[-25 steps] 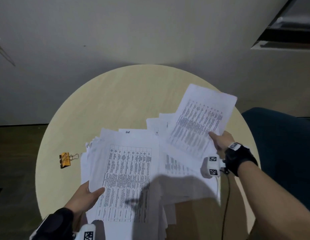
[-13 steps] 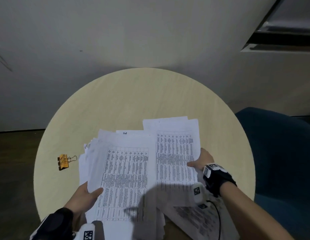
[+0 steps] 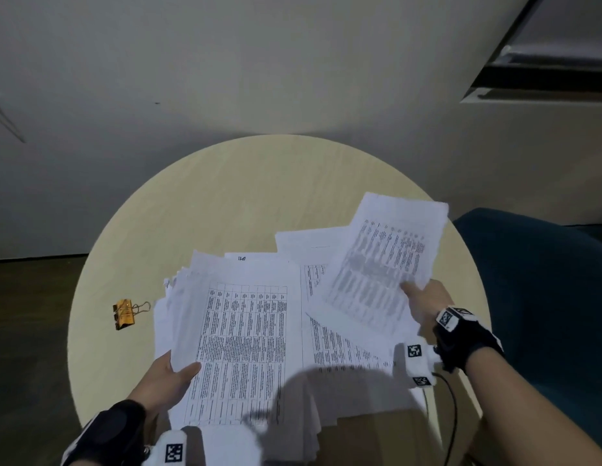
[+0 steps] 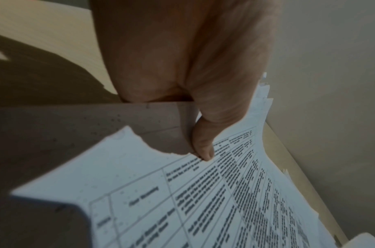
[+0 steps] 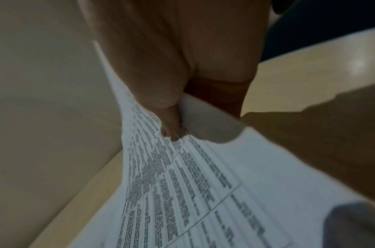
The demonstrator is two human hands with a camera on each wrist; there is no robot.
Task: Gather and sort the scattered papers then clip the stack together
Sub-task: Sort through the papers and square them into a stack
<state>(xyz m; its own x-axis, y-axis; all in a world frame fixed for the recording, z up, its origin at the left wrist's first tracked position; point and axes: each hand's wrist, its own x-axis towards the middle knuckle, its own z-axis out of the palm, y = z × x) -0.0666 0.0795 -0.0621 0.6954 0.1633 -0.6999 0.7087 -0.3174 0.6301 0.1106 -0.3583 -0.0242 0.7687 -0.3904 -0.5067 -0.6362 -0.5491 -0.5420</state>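
Your left hand (image 3: 165, 381) grips the paper stack (image 3: 239, 341) at 6 o'clock; your right hand (image 3: 424, 297) pinches one sheet (image 3: 383, 260) at 3; binder clip (image 3: 124, 312) on counter (image 3: 225, 196) at 9.

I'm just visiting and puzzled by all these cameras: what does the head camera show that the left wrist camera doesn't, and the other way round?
Only the head view shows the small orange binder clip lying on the round pale wooden table, the right hand holding up a single printed sheet, and the dark blue chair.

Only the left wrist view shows, close up, the left hand's thumb pressing on the top page.

Both show the left hand gripping the stack of white printed papers with tables on them.
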